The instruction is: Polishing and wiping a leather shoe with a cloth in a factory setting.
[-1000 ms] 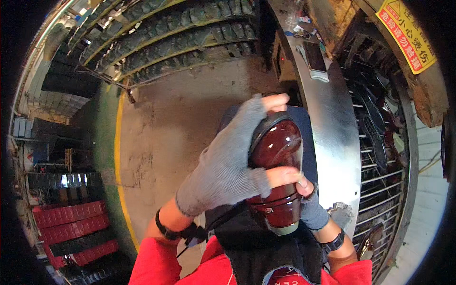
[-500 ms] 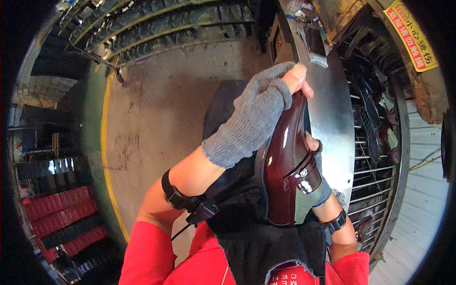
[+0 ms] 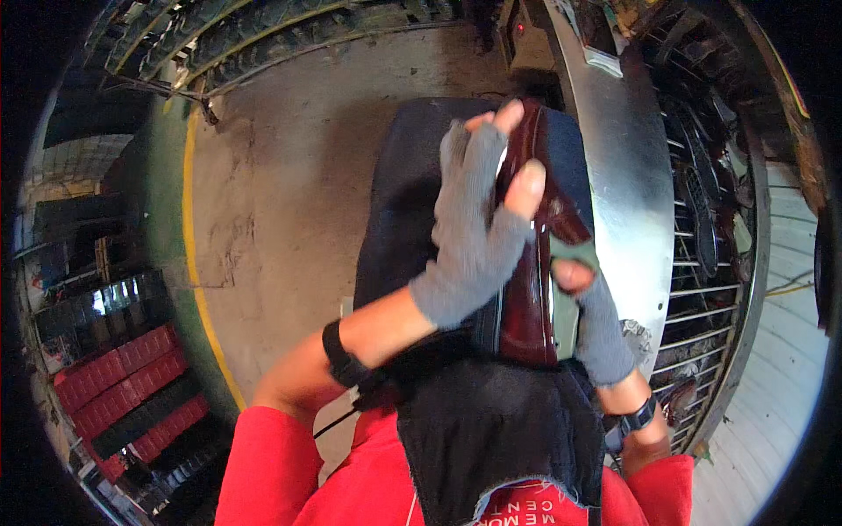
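Observation:
A glossy dark burgundy leather shoe (image 3: 524,302) stands over my lap, its toe pointing away from me and its black sole turned to the left. Grey-green material (image 3: 566,320) fills its opening; whether that is a last or a lining I cannot tell. My left hand (image 3: 481,206), in a grey fingerless glove, grips the front of the shoe, with the thumb over the upper and the fingers near the toe. On the other side my right hand (image 3: 601,324), gloved alike, holds the shoe by the opening. Its thumb rests on the grey-green part; its other fingers are hidden.
A metal-topped bench (image 3: 627,175) runs along my right. Beyond it, a barred rack (image 3: 702,302) holds several shoes. A black apron (image 3: 491,421) covers my lap. Loaded shelves (image 3: 263,44) stand at the back, and red and black stacked pieces (image 3: 123,377) lie far left.
The shoe has turned, so its sole side faces more to the left, and its toe has swung away from me. My left hand has shifted from the toe tip onto the upper.

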`<state>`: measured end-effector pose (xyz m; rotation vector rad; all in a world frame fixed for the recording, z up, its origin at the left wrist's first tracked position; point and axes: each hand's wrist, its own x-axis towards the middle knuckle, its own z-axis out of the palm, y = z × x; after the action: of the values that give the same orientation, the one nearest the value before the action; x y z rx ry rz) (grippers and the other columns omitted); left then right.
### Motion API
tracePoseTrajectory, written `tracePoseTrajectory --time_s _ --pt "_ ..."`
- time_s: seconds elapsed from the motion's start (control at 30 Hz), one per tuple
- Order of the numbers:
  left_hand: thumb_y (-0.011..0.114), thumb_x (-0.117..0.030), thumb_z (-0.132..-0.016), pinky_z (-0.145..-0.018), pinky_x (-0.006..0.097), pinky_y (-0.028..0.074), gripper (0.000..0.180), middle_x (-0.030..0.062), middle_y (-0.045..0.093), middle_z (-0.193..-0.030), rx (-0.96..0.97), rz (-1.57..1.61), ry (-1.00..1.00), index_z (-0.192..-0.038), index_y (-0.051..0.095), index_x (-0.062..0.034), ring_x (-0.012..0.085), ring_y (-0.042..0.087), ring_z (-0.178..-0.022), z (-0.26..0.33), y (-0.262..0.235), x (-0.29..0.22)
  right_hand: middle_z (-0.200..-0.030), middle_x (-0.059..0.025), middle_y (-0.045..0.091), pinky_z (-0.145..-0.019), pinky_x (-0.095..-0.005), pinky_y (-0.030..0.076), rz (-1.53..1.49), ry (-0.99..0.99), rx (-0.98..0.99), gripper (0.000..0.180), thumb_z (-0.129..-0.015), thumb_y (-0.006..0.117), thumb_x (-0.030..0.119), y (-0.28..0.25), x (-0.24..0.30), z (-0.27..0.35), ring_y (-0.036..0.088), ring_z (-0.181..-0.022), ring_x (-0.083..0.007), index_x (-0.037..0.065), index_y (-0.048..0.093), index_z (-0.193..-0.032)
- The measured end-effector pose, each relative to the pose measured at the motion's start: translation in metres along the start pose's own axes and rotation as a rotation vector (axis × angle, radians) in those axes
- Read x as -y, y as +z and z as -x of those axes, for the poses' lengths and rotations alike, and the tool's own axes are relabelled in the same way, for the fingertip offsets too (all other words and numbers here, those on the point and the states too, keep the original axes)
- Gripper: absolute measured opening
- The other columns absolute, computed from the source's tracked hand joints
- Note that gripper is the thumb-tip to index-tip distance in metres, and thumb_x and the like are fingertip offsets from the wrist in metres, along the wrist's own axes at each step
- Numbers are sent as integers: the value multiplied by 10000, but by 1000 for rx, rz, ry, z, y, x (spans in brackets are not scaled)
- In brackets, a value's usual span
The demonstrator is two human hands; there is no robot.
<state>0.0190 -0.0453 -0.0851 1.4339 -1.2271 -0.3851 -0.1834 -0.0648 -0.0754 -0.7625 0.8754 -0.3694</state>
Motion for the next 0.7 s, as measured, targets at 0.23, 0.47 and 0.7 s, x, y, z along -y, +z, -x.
tracePoseTrajectory --time_s 0.23,0.47,0.7 --pt "425 -459 -1144 -1290 400 254 712 108 346 -1681 264 739 -591 -1682 212 -45 216 343 -1534 61 12 109 -1260 -154 738 -895 -355 657 -313 -106 15 522 -1021 621 297 -4 -22 -90 769 -1041 -228 -4 569 -1444" --pt "429 -470 -1134 -1263 381 284 737 141 360 -1655 367 580 -609 -1674 210 -18 232 362 -1516 43 8 47 -1272 -145 721 -970 -358 611 -292 -184 -53 536 -1047 581 377 -18 -9 -91 744 -1087 -228 -4 567 -1424" --pt "375 -519 -1143 -962 316 497 652 103 693 -1300 869 701 -632 -1479 571 4 161 635 -1090 -6 5 46 -1407 -306 616 -1091 -478 557 -535 -175 5 656 -1007 579 348 -119 19 1 658 -1270 -403 -38 467 -1525"
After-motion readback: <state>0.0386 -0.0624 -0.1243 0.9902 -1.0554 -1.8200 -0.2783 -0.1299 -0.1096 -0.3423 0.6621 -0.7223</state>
